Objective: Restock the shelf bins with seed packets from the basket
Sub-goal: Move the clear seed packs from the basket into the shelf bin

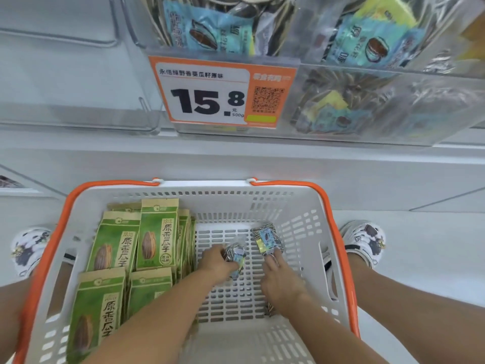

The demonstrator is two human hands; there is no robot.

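Our left hand (pixel 217 261) pinches small seed packet (pixel 236 258); right hand (pixel 279 277) fingers spread on another packet (pixel 267 240). Clear bins (pixel 367 106), upper right, part full. Green packets (pixel 157 232) wait in basket (pixel 338 232).

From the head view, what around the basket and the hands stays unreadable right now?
- Packet under the right hand: mostly covered by the wrist.
- Small packet in the left hand: print blurred.
- Green packets: rear ones hidden by front ones.
- Upper shelf bin: contents hazed by plastic.
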